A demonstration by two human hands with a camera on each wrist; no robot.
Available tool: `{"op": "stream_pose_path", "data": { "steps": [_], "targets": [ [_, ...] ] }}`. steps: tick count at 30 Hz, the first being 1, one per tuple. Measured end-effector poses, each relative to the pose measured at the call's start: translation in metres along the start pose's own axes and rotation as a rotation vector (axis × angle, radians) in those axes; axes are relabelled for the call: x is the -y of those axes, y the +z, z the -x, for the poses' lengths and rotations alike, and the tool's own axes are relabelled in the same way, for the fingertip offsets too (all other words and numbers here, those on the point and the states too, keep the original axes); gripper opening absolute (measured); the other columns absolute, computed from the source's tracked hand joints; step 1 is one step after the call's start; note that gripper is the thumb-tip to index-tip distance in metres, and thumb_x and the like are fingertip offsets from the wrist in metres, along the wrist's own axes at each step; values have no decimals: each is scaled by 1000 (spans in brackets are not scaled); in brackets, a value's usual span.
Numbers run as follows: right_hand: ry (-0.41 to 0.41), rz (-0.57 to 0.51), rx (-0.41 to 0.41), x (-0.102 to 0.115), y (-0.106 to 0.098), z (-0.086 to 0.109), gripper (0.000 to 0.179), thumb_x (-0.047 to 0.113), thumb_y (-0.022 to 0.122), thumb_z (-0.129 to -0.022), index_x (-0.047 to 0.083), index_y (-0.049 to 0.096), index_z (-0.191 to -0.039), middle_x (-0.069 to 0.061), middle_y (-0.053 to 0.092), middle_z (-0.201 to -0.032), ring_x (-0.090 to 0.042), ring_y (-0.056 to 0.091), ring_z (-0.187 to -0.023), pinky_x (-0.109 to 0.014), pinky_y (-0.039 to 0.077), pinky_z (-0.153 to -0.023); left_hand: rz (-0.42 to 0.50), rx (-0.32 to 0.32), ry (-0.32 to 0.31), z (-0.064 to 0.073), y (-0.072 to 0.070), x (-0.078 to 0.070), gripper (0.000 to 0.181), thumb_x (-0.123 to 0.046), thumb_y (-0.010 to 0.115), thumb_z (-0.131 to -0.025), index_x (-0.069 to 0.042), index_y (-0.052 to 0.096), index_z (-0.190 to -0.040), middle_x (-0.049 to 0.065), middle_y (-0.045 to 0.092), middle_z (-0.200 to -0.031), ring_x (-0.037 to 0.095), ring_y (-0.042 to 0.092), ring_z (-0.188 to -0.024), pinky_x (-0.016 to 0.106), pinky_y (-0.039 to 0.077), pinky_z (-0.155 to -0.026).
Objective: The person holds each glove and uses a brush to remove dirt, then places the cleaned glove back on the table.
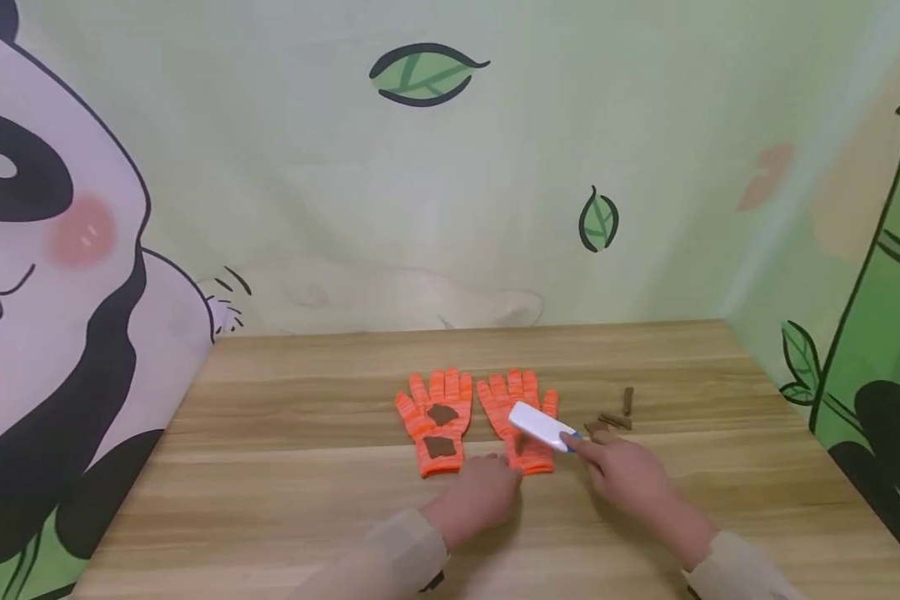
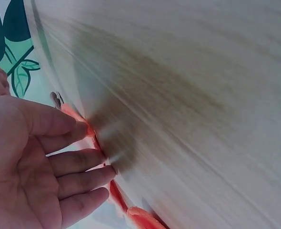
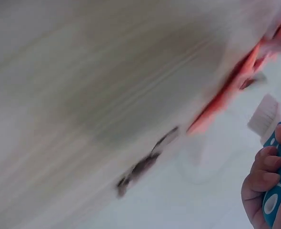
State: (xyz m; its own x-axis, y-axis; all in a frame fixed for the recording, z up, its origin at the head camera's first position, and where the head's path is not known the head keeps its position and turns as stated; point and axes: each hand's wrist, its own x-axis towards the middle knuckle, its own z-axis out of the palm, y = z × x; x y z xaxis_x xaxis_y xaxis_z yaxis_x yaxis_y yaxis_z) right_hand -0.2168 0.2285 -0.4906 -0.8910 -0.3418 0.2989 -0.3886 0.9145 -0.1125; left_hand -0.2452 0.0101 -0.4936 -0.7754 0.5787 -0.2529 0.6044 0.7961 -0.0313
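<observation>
Two orange knit gloves lie side by side, fingers pointing away. The left glove (image 1: 450, 431) carries two dark brown patches (image 1: 442, 414). Over the right glove (image 1: 537, 460), a scrub brush (image 1: 542, 425) with a white head and blue-and-white handle is held at a slant. My right hand (image 1: 630, 475) grips its handle; the bristles (image 3: 265, 116) show in the right wrist view. A brown piece (image 1: 522, 442) shows under the brush. At the cuff of the right glove, my left hand (image 1: 487, 487) pinches the edge with thumb and forefinger, other fingers extended.
Several brown strips (image 1: 627, 402) lie on the wooden table (image 1: 307, 417) beyond my right hand. Behind the table hangs a backdrop (image 1: 307, 167) printed with leaves, a panda and bamboo.
</observation>
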Motion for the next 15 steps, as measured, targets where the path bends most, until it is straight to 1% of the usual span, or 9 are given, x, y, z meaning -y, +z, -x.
{"op": "stream_pose_path", "data": {
  "steps": [1,2,3,4,8,11,12,15],
  "targets": [
    [-24,7,2,3,1,0,37,10,76,-88,21,76,-124,-4,66,-86,-11,49,-57,-27,43,-50,-1,-8,1,0,0,0,14,-21,62,-99,-18,73,-106,2,74,-102,16,66,-90,31,54,-72],
    [-44,17,11,4,3,0,37,11,76,-88,21,76,-124,-2,62,-82,-8,42,-56,-26,40,-49,-2,-15,1,0,0,0,14,-21,61,-100,-18,74,-107,2,75,-103,16,67,-91,32,55,-73],
    [-48,23,23,4,5,2,37,11,76,-88,22,77,-123,0,59,-78,-7,37,-57,-24,37,-49,-10,-17,2,0,0,0,15,-21,61,-100,-19,74,-107,2,76,-105,16,67,-92,32,55,-74],
    [-48,33,29,2,7,5,37,11,76,-88,22,77,-123,2,57,-77,-6,37,-57,-23,37,-49,-14,-13,1,0,0,0,16,-22,61,-100,-20,74,-110,2,76,-109,17,68,-95,33,56,-76],
    [7,86,8,-10,6,21,39,6,78,-84,22,78,-119,5,51,-74,-6,34,-59,-23,34,-50,-9,23,-7,-1,-1,-1,20,-23,59,-102,-22,73,-115,1,74,-116,17,67,-99,34,57,-79],
    [34,120,-8,-12,-1,26,41,7,79,-82,24,78,-119,6,46,-71,-6,30,-58,-23,31,-48,5,51,-22,-2,-2,0,22,-23,59,-103,-22,73,-120,0,73,-123,17,67,-108,35,57,-87],
    [38,120,-14,-10,-3,25,41,7,79,-83,24,78,-120,5,47,-71,-6,30,-57,-23,31,-48,11,53,-24,-2,-1,0,22,-22,59,-102,-22,72,-120,0,73,-123,17,67,-109,36,57,-87],
    [42,106,-17,4,-6,17,41,11,79,-86,24,76,-124,3,59,-80,-7,35,-57,-24,36,-47,5,45,-16,-4,1,-1,22,-22,60,-102,-22,72,-120,-1,73,-126,17,67,-112,35,58,-87]
  ]
}}
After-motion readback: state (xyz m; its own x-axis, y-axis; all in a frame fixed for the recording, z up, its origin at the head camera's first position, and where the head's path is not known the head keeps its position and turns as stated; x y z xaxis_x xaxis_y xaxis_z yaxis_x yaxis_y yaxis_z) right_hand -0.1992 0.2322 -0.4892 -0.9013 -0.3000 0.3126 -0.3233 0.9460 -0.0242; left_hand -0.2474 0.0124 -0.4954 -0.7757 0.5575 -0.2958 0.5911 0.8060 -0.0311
